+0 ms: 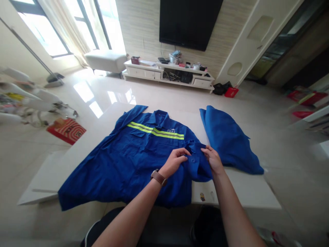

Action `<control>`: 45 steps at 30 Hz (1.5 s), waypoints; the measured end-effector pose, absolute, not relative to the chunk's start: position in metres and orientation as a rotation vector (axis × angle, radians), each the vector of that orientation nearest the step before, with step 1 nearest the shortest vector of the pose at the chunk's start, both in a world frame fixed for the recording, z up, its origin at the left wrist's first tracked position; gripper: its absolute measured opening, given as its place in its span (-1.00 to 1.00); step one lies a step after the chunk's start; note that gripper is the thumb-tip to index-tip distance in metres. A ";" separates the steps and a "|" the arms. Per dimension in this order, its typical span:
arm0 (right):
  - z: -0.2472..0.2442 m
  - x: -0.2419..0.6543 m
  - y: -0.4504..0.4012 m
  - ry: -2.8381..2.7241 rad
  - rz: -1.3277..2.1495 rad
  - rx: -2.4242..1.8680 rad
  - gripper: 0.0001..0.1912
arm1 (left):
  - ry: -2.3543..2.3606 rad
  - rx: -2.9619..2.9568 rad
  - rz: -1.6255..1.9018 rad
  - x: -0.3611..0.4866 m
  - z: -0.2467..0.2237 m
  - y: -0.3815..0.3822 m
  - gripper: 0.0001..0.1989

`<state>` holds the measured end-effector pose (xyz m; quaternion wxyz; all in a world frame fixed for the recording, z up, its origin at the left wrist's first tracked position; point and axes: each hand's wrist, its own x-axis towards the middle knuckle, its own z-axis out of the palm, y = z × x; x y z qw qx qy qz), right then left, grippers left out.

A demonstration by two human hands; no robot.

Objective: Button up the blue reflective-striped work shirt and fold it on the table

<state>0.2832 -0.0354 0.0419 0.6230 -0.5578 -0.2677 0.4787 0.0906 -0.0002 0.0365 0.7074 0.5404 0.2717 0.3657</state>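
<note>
A blue work jacket (123, 154) with a yellow-and-grey reflective stripe across the chest lies spread on a white table (241, 185), collar at the far side. My left hand (175, 161), with a watch (158, 177) on the wrist, pinches the edge of the jacket's sleeve cuff (194, 159). Across from it, my right hand (214, 158) grips the other side of the same cuff. A button shows on the raised cloth between them. To the right lies another folded blue garment (226, 140), apart from the jacket.
A small sticker (202, 197) is on the table's near edge. Beyond the table stand a white TV cabinet (169, 73) with assorted items and a white bench (106, 61). A red patterned bag (66, 131) is at the left, a red box (231, 92) at the far right.
</note>
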 end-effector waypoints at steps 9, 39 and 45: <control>0.039 0.273 -0.032 -0.567 1.083 -1.248 -0.61 | 0.660 1.234 0.794 0.102 0.019 0.001 -0.65; 0.045 0.270 -0.038 -1.269 0.805 -1.489 -0.81 | 0.641 1.184 0.734 0.086 0.020 0.011 -0.70; 0.041 0.269 -0.037 -1.243 0.868 -1.478 -0.78 | 0.700 1.191 0.776 0.085 0.019 0.013 -0.66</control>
